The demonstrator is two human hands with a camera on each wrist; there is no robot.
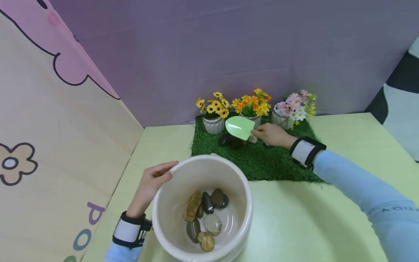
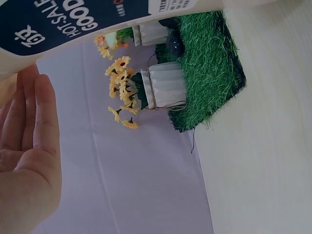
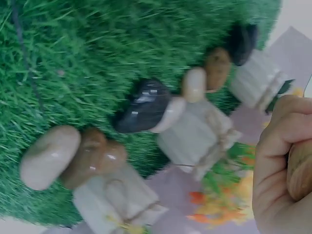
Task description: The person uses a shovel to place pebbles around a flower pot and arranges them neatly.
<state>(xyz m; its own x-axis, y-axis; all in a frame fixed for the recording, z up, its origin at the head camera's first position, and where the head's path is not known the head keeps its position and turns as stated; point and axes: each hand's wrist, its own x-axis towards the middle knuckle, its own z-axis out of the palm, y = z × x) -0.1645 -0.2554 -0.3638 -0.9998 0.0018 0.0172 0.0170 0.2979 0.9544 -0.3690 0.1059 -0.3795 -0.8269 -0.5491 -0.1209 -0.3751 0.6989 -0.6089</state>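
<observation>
My right hand point(image 1: 271, 134) grips a small shovel with a light green blade point(image 1: 240, 127), raised over the stones by the flowerpots. The shovel's wooden handle point(image 3: 301, 170) shows inside the curled fingers in the right wrist view. At the front stands a white bucket point(image 1: 158, 225), its rim held on the left side by my left hand point(image 1: 151, 183). Several smooth stones, among them a pale one point(image 1: 212, 223) and a dark one point(image 1: 207, 203), lie on the bucket's bottom. More stones, including a black one point(image 3: 145, 105) and a pale oval one point(image 3: 50, 157), rest on the artificial turf.
The green turf mat point(image 1: 271, 163) lies at the back of the table point(image 1: 281, 218). Along its rear edge stand three white pots, with yellow flowers point(image 1: 216, 106), orange and yellow flowers point(image 1: 256, 103), and pink and white flowers point(image 1: 296, 105). A purple cloth backdrop point(image 1: 229, 47) hangs behind.
</observation>
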